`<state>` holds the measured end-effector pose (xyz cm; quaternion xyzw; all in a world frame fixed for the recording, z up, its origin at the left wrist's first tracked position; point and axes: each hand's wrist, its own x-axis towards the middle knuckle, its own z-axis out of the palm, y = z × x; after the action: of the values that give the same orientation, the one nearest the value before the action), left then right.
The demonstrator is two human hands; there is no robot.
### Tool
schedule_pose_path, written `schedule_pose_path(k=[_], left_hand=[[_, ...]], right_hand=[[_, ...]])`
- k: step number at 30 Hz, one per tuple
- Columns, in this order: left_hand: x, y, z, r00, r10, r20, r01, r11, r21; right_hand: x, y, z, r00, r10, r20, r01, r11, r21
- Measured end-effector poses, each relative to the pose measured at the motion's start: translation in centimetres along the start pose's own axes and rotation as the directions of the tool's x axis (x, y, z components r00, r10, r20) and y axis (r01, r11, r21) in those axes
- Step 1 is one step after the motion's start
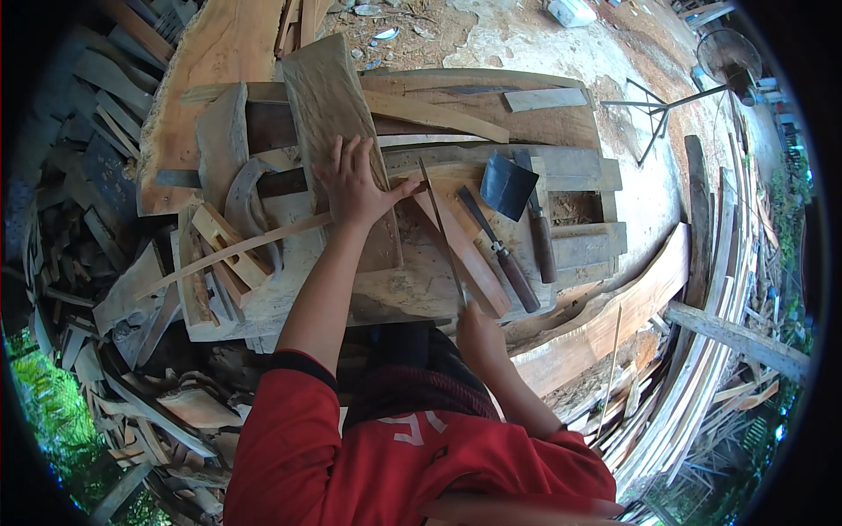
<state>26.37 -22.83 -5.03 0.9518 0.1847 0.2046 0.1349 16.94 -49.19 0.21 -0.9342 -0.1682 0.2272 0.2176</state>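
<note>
My left hand (355, 180) lies with fingers spread on a thick wooden plank (329, 105). Under its palm runs a thin wooden strip (237, 252), whose short end shows by my thumb. Closed fingers of my right hand (481, 337) grip the near end of what looks like a saw (445, 232), its narrow blade seen nearly edge-on beside my left thumb. Its handle is hidden in the fist. Right of the blade lie a reddish wooden bar (469, 263), a chisel (507, 263) with a brown handle, and a second wooden-handled tool (542, 245) partly behind a dark square plate (509, 186).
Several boards and offcuts cover the workbench (368, 307), with a slotted pale wooden block (230, 245) at left. A large slab (232, 53) stands behind. Scrap wood piles up at left, and long strips (702, 351) at right. A metal stand (662, 107) is at far right.
</note>
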Motion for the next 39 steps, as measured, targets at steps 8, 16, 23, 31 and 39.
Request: schedule_pose_path(k=[8, 16, 23, 31, 39], left_hand=[[0.2, 0.1, -0.1, 0.998, 0.019, 0.057, -0.019, 1.0, 0.005], [0.0, -0.4, 0.7, 0.999, 0.045, 0.027, -0.045, 0.999, 0.011], [0.2, 0.0, 0.4, 1.0, 0.029, 0.008, -0.029, 0.999, -0.028], [0.3, -0.1, 0.3, 1.0, 0.027, -0.003, -0.027, 1.0, -0.013], [0.0, 0.1, -0.1, 1.0, -0.01, 0.029, 0.01, 1.0, -0.004]], right_hand=[[6.4, -4.3, -4.1, 0.998, 0.029, 0.063, -0.032, 0.999, 0.043], [3.8, -1.7, -0.5, 0.96, -0.171, -0.224, 0.172, 0.985, -0.012], [3.9, -1.5, -3.1, 0.998, 0.045, 0.054, -0.046, 0.999, 0.026], [9.2, -3.7, -2.3, 0.992, -0.092, -0.09, 0.1, 0.991, 0.093], [1.4, -1.7, -3.8, 0.996, 0.08, 0.039, -0.082, 0.994, 0.071]])
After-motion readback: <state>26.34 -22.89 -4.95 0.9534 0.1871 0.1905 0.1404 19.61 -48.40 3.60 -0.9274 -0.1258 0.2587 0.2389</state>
